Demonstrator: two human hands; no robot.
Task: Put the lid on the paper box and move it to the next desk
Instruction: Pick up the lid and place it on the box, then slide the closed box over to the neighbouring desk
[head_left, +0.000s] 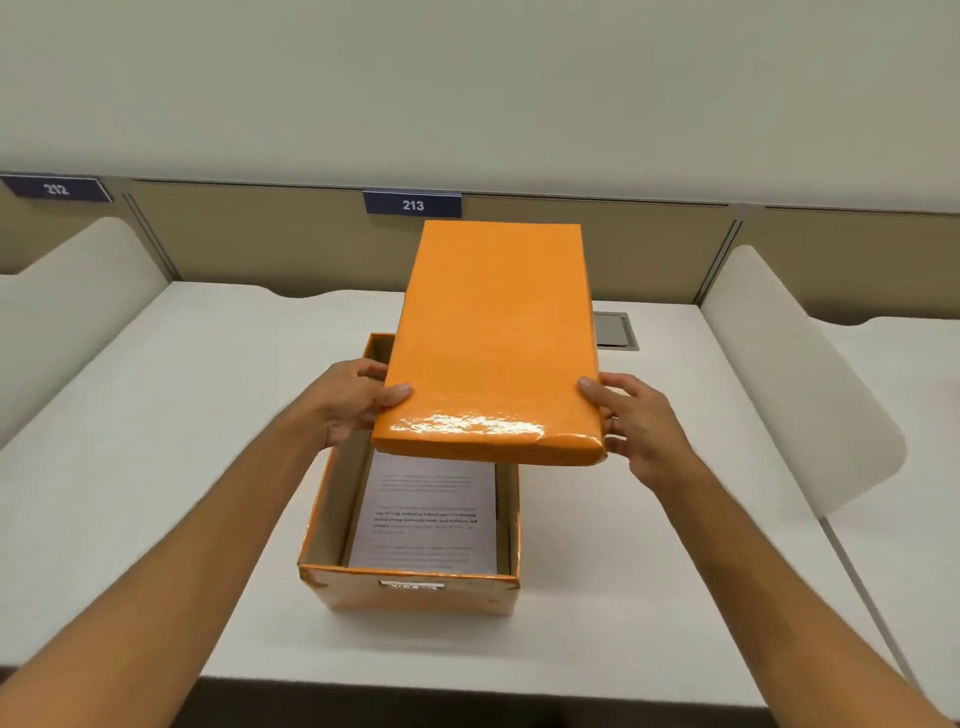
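So the orange lid (493, 338) was up in the air, held by both hands at its near corners. The left hand (353, 402) had its thumb on top and fingers tucked under the left edge, and the right hand (634, 421) was doing the same on the right edge, so both were clamped on the lid, 1 per side. That grip made sense to me: holding the 2 near corners kept it level-ish and let the far end swing down over the box. It was tilted, far end higher, and sat shifted to the right and back of the opening, so it wasn't lined up yet.

The paper box (410, 590) was sitting open on the white desk (156, 467) under the 213 sign (412, 204), with the printed sheets (423, 514) lying flat inside, which is probably why it was left on the desk and not being carried.

Count: 1 lid, 1 box, 1 stack of paper (couldn't tell how many sheets), 2 number signs counting the 212 sign (56, 188), and 1 grey hatch (615, 331) in the desktop behind the lid.
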